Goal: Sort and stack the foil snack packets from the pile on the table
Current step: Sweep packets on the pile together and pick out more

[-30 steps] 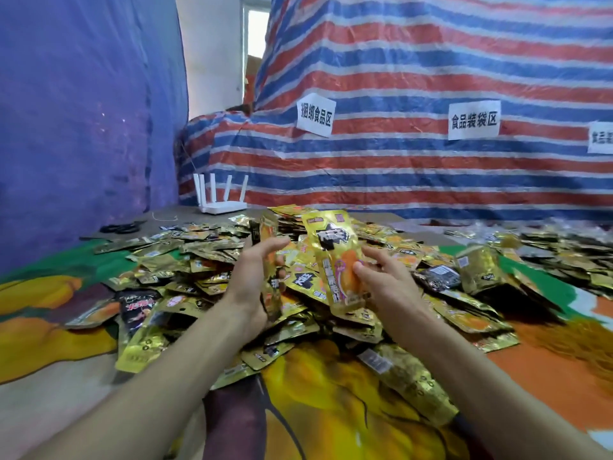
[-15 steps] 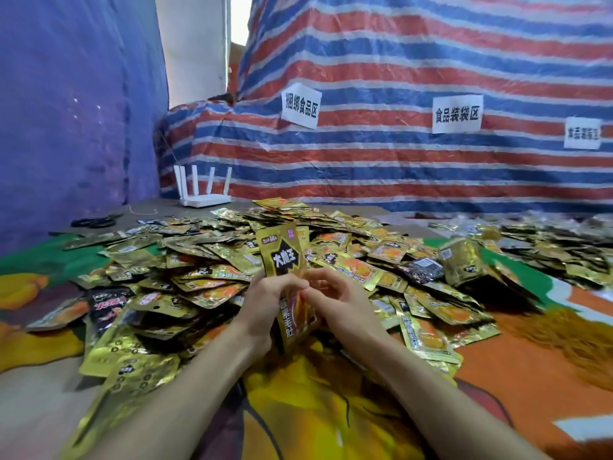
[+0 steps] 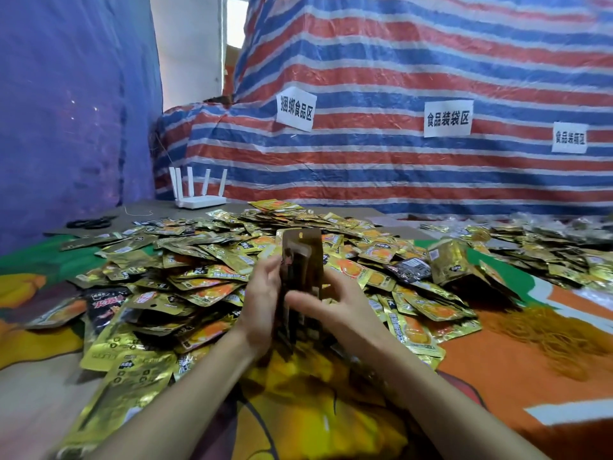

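Foil stack (image 3: 303, 254) x1 upright, L hand (image 3: 262, 307), R hand (image 3: 345, 310), 2 grips clamped on it

Only one camera is used. It sits on the person's head and looks forward and a little down. Both arms come in from the bottom of the frame. The left hand (image 3: 262, 303) and right hand (image 3: 341, 310) meet in the middle, close to the camera, and hold a small stack of packets (image 3: 303, 257). The pile of packets (image 3: 199, 263) spreads across the middle, a bit farther off. The striped sheet (image 3: 414, 61) fills the upper right, far back. The blue sheet (image 3: 66, 104) fills the upper left. The wide lens bends the edges.
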### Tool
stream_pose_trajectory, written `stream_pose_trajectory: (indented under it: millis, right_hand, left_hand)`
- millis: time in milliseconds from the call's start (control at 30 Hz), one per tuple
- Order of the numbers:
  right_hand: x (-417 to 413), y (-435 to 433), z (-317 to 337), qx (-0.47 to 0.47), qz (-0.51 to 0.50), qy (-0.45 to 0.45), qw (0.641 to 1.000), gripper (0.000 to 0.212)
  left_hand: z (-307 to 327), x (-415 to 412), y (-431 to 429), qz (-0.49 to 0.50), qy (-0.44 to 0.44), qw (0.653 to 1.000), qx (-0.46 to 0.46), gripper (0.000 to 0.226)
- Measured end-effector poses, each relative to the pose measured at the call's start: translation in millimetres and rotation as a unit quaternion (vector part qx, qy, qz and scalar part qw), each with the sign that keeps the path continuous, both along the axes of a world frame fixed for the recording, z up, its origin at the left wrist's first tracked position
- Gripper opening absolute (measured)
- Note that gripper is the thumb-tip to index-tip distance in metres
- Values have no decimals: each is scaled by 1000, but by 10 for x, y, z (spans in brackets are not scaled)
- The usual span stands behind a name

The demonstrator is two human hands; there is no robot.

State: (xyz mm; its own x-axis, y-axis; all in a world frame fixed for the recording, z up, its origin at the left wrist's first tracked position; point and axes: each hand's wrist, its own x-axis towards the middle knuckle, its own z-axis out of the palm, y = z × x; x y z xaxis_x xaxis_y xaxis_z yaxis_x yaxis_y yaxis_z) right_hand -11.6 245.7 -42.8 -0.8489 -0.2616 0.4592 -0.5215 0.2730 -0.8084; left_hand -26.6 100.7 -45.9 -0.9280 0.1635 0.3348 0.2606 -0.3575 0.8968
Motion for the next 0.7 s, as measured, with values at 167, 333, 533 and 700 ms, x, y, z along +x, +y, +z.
stream_pose_trajectory:
  millis: [167, 333, 533, 700]
  right_hand:
    - [46, 119, -19, 22, -56, 47, 997, 33]
    - [123, 224, -36, -22, -13, -2, 1000, 27]
    - [170, 497, 139, 113, -143, 72, 981, 30]
    - [212, 1511, 440, 324, -415, -6, 850, 18]
  left_hand:
    - [-24, -33, -41, 26, 19, 993, -112, 54]
    - [6, -16, -161, 10, 52, 984, -169, 41]
    - [-31, 47, -63, -23, 1, 992, -125, 41]
    - [-11, 50, -72, -6, -7, 992, -122, 41]
